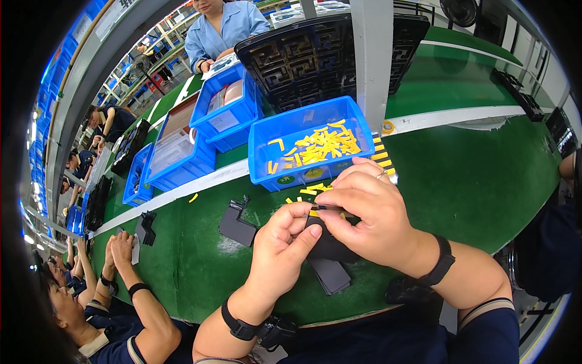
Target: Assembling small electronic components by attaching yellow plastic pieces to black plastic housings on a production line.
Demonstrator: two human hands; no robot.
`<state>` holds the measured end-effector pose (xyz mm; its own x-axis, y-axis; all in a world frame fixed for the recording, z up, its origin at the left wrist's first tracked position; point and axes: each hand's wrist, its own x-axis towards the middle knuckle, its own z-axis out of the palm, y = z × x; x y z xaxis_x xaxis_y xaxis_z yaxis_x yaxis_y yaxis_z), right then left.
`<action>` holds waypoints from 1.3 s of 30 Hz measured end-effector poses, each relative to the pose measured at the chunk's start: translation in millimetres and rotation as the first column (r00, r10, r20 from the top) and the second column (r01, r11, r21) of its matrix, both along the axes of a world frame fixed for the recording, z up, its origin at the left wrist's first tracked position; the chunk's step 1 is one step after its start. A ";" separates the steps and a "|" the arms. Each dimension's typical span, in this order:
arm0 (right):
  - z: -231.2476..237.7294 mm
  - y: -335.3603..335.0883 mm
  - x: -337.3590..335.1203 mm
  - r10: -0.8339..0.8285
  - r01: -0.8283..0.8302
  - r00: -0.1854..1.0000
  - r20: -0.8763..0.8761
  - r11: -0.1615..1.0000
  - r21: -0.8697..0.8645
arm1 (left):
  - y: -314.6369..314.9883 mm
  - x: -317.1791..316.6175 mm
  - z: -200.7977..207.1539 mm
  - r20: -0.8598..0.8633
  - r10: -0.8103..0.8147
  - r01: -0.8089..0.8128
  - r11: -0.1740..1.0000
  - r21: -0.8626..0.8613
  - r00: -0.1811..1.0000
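Observation:
Both my hands meet over the green table around a black flat piece [332,246]. My left hand [277,246] grips its upper corner, the thumb pressed on its face. A small yellow piece [313,213] shows at that corner. My right hand [382,212] is closed in a pinch there, with a small dark strip [322,208] at its fingertips; its exact shape is hard to make out. Below my hands lie stacked dark grey flat pieces [330,276], partly covered. Loose yellow strips [312,190] lie just beyond my fingers, before a blue bin [257,161] holding many more.
Black angular pieces [237,227] lie left of my hands, another [145,229] farther left. More blue bins [182,164] and a large black tray [297,60] stand behind, beside a grey post [373,54]. A co-worker's hands [121,247] work at left; another person [224,30] is opposite.

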<state>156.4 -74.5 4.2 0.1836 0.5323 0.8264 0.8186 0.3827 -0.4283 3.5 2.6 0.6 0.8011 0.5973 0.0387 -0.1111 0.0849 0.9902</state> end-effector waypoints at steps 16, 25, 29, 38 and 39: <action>-2.5 -1.8 1.2 -0.002 -0.001 0.999 -0.032 0.996 -0.086 | -0.2 0.3 0.3 0.018 0.000 0.000 1.000 0.006 1.000; 0.8 -4.0 -3.4 -0.052 0.038 0.995 -0.087 0.988 -0.152 | -2.0 -0.7 -0.2 -0.083 0.064 -0.049 0.984 0.169 0.994; 0.4 -2.4 -0.3 -0.021 0.001 0.992 -0.128 0.988 -0.157 | -4.6 -0.5 -1.6 -0.067 0.100 -0.074 0.944 0.321 0.993; 7.6 -3.7 2.9 0.047 -0.046 0.999 0.012 0.992 -0.117 | -2.8 1.5 0.2 0.035 0.111 -0.114 0.987 0.116 0.993; 12.8 -6.1 0.6 -0.008 0.019 0.994 0.108 0.995 -0.098 | -1.9 1.8 0.7 0.039 0.107 -0.110 0.990 0.090 0.993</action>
